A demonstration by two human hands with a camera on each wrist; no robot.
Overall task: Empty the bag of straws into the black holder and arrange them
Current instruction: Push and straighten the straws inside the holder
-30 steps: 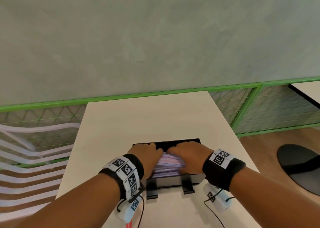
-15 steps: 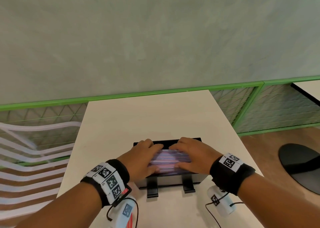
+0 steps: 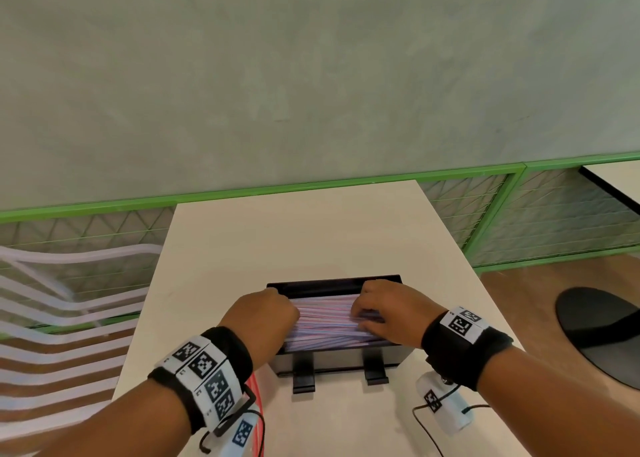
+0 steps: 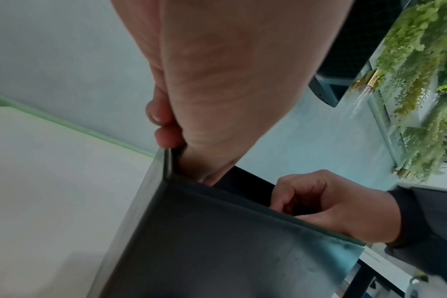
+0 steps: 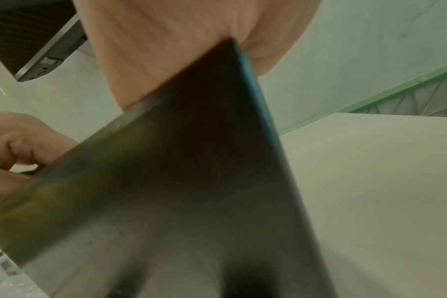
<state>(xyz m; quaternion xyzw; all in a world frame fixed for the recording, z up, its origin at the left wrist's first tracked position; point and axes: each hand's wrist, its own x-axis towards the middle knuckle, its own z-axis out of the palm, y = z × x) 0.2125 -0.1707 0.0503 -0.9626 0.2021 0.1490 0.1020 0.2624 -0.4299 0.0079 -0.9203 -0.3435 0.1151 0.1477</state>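
Note:
The black holder [image 3: 332, 285] stands near the front of the cream table [image 3: 311, 234], filled with pink and blue striped straws [image 3: 325, 326] lying lengthwise. My left hand [image 3: 263, 312] sits curled over the holder's left end. In the left wrist view its thumb dips inside the holder [image 4: 217, 242] and its curled fingers [image 4: 161, 121] lie over the left wall. My right hand [image 3: 384, 312] is at the right end, fingers curled down with thumb and fingertips on the straws. The right wrist view shows only my palm [image 5: 179, 50] above the holder wall [image 5: 191, 181].
Something with red stripes [image 3: 256, 397] lies on the table under my left wrist. A white slatted chair [image 3: 69, 300] stands to the left, a black round base [image 3: 602, 335] on the floor to the right. A green rail [image 3: 346, 182] runs behind the table.
Both hands have slid apart from the middle of the straw pile to the holder's two ends, and their fingers have gone from flat to curled. More of the straws shows between them.

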